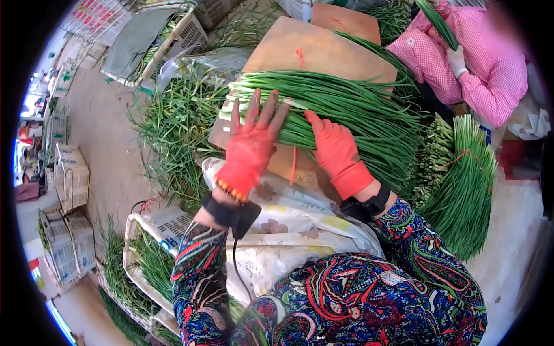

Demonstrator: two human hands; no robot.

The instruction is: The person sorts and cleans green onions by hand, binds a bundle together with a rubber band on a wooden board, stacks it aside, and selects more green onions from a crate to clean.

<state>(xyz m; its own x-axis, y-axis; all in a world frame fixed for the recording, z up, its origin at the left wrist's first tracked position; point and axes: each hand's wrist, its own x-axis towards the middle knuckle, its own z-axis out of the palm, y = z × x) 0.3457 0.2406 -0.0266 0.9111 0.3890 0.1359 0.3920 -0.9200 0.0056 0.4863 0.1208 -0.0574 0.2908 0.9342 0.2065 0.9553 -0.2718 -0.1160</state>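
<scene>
A thick bunch of garlic chives (358,106) lies across a brown board (323,49), white stem ends to the left and green leaves to the right. My left hand (251,144), in a red glove with dirt-darkened fingers, rests open with fingers spread over the stem ends. At the bunch's near edge, my red-gloved right hand (334,150) has its fingers bent against the leaves; their tips are partly hidden. A red tie (294,166) runs under the bunch, its other end showing on the board's far side.
Loose chive scraps (182,115) heap to the left. Tied chive bunches (470,190) stand at right. A co-worker in a pink checked top (490,86) holds chives at upper right. White crates (144,230) sit at lower left. A patterned cloth (283,225) covers my lap.
</scene>
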